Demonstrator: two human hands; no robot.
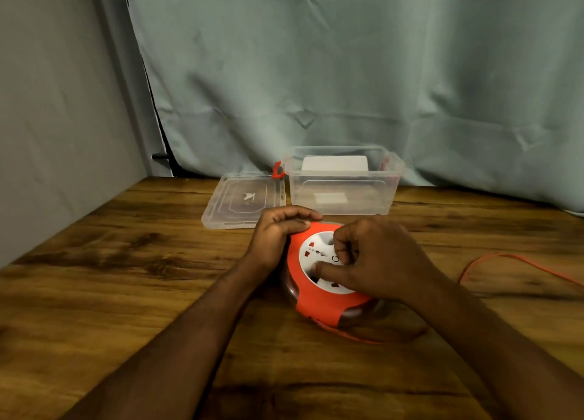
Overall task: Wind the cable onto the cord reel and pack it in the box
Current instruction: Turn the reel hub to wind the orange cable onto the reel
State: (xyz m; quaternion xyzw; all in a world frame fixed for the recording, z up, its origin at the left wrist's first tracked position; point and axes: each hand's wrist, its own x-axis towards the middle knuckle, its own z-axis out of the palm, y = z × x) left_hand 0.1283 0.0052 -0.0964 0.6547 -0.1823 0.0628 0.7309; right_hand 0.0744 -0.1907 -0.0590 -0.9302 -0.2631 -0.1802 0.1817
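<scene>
An orange cord reel (319,306) with a white socket face lies flat on the wooden table (126,293), near the middle. My left hand (278,230) grips its far left rim, fingers curled over the edge. My right hand (376,258) sits on the white socket face, with curled fingers and the thumb pressed into its recesses. A thin orange cable (512,258) leaves the reel's front edge, loops across the table to the right and runs out of view. Behind the reel stands a clear plastic box (341,185), open, with red latches.
The box's clear lid (243,201) lies flat on the table to the left of the box. A grey-green curtain (347,72) hangs behind the table and a grey wall (47,119) closes the left side.
</scene>
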